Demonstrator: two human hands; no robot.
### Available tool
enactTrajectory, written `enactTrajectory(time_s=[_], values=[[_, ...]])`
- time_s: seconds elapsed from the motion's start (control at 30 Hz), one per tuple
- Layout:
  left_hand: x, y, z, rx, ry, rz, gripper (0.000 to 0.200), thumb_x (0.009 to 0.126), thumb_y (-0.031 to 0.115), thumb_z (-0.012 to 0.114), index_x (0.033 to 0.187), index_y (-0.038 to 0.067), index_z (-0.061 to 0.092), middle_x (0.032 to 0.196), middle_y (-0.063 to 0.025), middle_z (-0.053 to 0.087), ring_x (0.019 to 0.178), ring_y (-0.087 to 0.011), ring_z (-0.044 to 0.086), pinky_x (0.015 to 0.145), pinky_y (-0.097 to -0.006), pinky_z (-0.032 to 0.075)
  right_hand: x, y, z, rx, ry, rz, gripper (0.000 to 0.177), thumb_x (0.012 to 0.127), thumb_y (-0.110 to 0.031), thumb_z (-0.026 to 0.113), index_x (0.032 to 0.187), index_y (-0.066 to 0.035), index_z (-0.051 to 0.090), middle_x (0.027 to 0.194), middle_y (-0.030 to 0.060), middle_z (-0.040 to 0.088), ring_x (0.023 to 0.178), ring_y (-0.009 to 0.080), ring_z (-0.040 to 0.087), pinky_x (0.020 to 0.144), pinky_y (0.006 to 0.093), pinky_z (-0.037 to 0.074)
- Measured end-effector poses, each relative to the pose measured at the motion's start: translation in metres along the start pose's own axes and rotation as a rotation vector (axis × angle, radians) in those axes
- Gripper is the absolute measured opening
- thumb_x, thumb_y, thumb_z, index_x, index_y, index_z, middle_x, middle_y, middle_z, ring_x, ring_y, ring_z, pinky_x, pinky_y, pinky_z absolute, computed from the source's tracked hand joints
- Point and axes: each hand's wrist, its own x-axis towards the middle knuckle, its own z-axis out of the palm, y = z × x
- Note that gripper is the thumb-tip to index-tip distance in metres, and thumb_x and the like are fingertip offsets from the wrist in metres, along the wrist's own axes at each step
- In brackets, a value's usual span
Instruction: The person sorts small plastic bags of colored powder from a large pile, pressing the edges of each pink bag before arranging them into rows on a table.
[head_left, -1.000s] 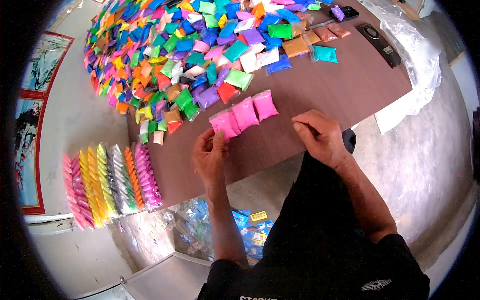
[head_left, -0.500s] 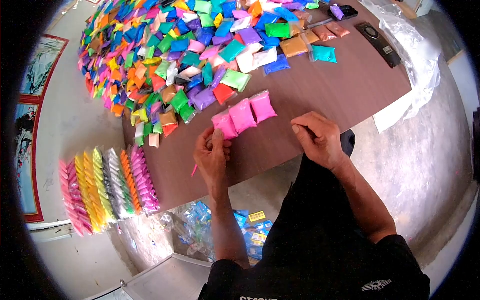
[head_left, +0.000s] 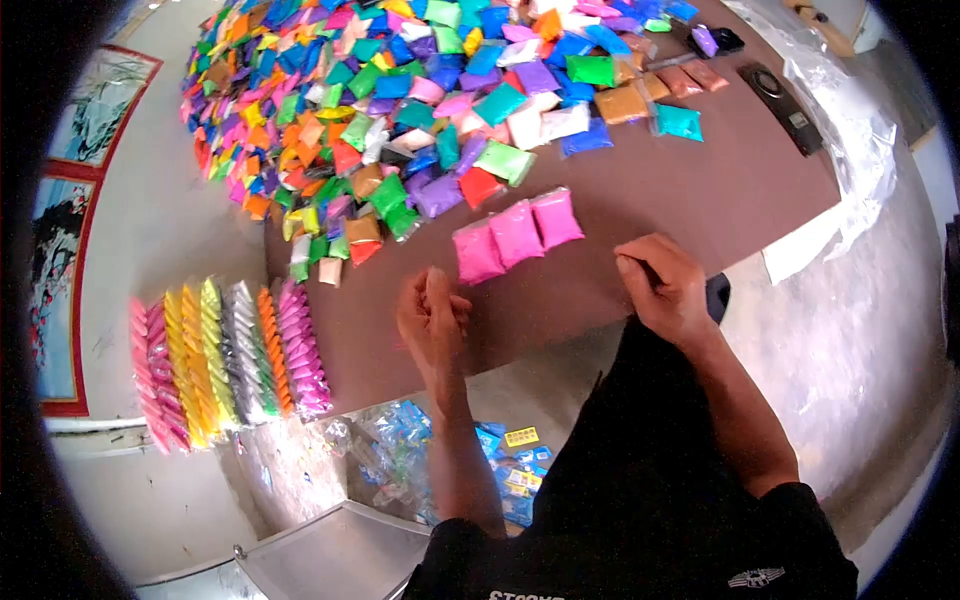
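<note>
Three pink packets [head_left: 515,230] lie in an overlapping row on the brown table. Just below and left of them is my left hand [head_left: 433,312], slightly blurred, its fingers curled in and apart from the packets. A faint pink trace shows at its lower left edge; what the fingers hold is hidden. To the right of the row, over the table's near edge, my right hand [head_left: 665,285] is closed, thumb against the curled forefinger. Its palm side is out of sight, so I cannot make out anything in it.
A heap of many-coloured packets [head_left: 400,110] covers the table's far side. Strips of twisted-looking coloured packets [head_left: 230,360] lie at the left. A dark long device [head_left: 782,108] and clear plastic sheeting [head_left: 850,130] are at the right. Blue-and-yellow packaging [head_left: 515,470] lies below the table.
My left hand has drawn back from the leftmost pink packet, leaving a gap. The pink strip beneath that hand is now barely visible. My right hand keeps its closed shape; the view has shifted slightly.
</note>
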Motion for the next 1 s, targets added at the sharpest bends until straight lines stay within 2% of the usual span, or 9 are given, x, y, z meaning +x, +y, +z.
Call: enactTrajectory(time_s=[0.1, 0.27, 0.43, 0.5, 0.6, 0.73, 0.8, 0.93, 1.0], values=[[0.009, 0.006, -0.02, -0.002, 0.082, 0.049, 0.029, 0.1, 0.027, 0.065, 0.107, -0.001, 0.067, 0.067, -0.0044, 0.064, 0.057, -0.006, 0.056, 0.049, -0.0213, 0.04, 0.003, -0.003, 0.001, -0.028, 0.01, -0.069, 0.008, 0.086, 0.003, 0.069, 0.094, 0.001, 0.069, 0.086, 0.0147, 0.068, 0.074, 0.0281, 0.068, 0.065, 0.0344, 0.054], [0.056, -0.001, -0.058, 0.114, 0.225, 0.134, 0.022, 0.097, 0.021, 0.07, 0.096, -0.002, 0.072, 0.073, -0.0047, 0.068, 0.065, -0.0086, 0.061, 0.057, -0.0247, 0.048, 0.003, -0.006, 0.003, -0.119, 0.013, 0.007, 0.008, 0.086, 0.003, 0.068, 0.094, 0.001, 0.069, 0.085, 0.0156, 0.068, 0.074, 0.0285, 0.068, 0.065, 0.0345, 0.053], [0.135, -0.017, -0.095, 0.386, 0.362, 0.491, 0.023, 0.09, 0.017, 0.074, 0.101, -0.003, 0.074, 0.082, -0.0113, 0.073, 0.073, -0.0177, 0.068, 0.071, -0.0328, 0.054, 0.003, -0.002, 0.009, -0.16, 0.067, -0.051, 0.009, 0.085, 0.003, 0.069, 0.093, 0.001, 0.069, 0.085, 0.0157, 0.068, 0.072, 0.0283, 0.067, 0.063, 0.0339, 0.053], [0.161, -0.019, -0.102, 0.389, 0.363, 0.438, 0.026, 0.087, 0.02, 0.076, 0.099, -0.003, 0.074, 0.085, -0.0147, 0.074, 0.075, -0.0215, 0.069, 0.073, -0.0345, 0.054, 0.002, -0.001, 0.01, -0.159, 0.059, -0.04, 0.009, 0.084, 0.003, 0.07, 0.093, 0.001, 0.069, 0.085, 0.0157, 0.069, 0.072, 0.0283, 0.067, 0.063, 0.0338, 0.053], [0.203, -0.03, -0.11, 0.633, 0.343, 0.363, 0.039, 0.084, 0.035, 0.077, 0.1, -0.001, 0.075, 0.088, -0.0151, 0.075, 0.083, -0.0275, 0.071, 0.076, -0.0382, 0.055, 0.002, -0.001, 0.013, -0.182, 0.066, -0.023, 0.011, 0.084, 0.004, 0.07, 0.094, 0.001, 0.069, 0.085, 0.016, 0.069, 0.073, 0.029, 0.068, 0.063, 0.0339, 0.053], [0.241, -0.043, -0.109, 0.663, 0.285, 0.358, 0.044, 0.084, 0.038, 0.076, 0.102, -0.001, 0.075, 0.091, -0.0166, 0.075, 0.085, -0.03, 0.072, 0.077, -0.0401, 0.055, 0.005, 0.0, 0.011, -0.225, 0.028, -0.037, 0.01, 0.083, 0.004, 0.069, 0.093, 0.001, 0.069, 0.085, 0.0167, 0.07, 0.073, 0.0298, 0.069, 0.063, 0.035, 0.054], [0.249, -0.039, -0.103, 0.671, 0.281, 0.165, 0.045, 0.084, 0.041, 0.075, 0.104, 0.001, 0.076, 0.094, -0.0185, 0.075, 0.087, -0.0331, 0.072, 0.077, -0.0409, 0.055, 0.005, 0.0, 0.011, -0.218, 0.028, -0.021, 0.01, 0.083, 0.004, 0.07, 0.093, 0.001, 0.069, 0.085, 0.0171, 0.07, 0.073, 0.0302, 0.069, 0.062, 0.0353, 0.055], [0.237, -0.02, -0.093, 0.709, 0.3, 0.254, 0.041, 0.086, 0.042, 0.074, 0.101, 0.004, 0.076, 0.091, -0.0189, 0.074, 0.086, -0.0362, 0.071, 0.076, -0.043, 0.054, 0.003, 0.004, 0.013, -0.221, 0.031, -0.038, 0.011, 0.082, 0.004, 0.071, 0.093, 0.001, 0.069, 0.086, 0.0176, 0.071, 0.073, 0.0303, 0.07, 0.064, 0.0361, 0.056], [0.229, -0.013, -0.093, 0.895, 0.295, 0.413, 0.036, 0.089, 0.04, 0.073, 0.098, 0.004, 0.076, 0.088, -0.019, 0.072, 0.084, -0.0384, 0.069, 0.075, -0.0461, 0.053, 0.002, 0.005, 0.013, -0.215, 0.045, -0.046, 0.012, 0.082, 0.004, 0.071, 0.094, 0.001, 0.069, 0.085, 0.0176, 0.07, 0.073, 0.0302, 0.07, 0.064, 0.0361, 0.057]])
